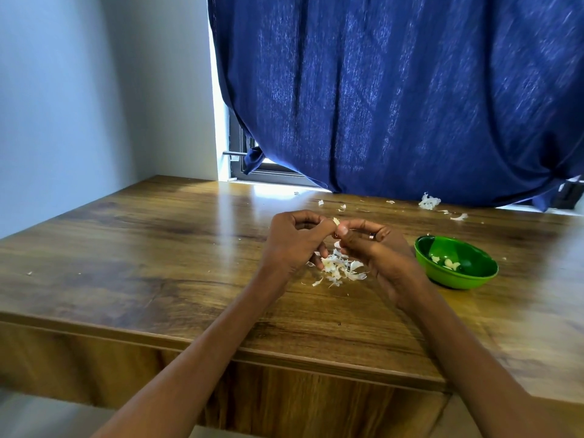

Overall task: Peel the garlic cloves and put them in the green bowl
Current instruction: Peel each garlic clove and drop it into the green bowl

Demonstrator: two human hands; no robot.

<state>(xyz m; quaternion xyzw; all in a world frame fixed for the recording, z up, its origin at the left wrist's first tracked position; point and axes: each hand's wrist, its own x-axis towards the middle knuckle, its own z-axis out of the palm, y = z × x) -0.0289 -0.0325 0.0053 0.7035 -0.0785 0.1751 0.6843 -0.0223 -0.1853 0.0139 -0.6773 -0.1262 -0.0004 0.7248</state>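
Both hands meet above the middle of the wooden table (158, 248). My left hand (292, 241) and my right hand (376, 251) pinch one small garlic clove (336, 221) between their fingertips; most of the clove is hidden by the fingers. Directly beneath the hands lies a pile of white garlic skins (339, 268). The green bowl (455, 263) stands to the right of my right hand, with a few peeled cloves (448, 263) inside.
More garlic skins (429, 202) are scattered near the table's far edge, below a blue curtain (395, 90). A white wall bounds the left side. The table's front edge runs just below my forearms.
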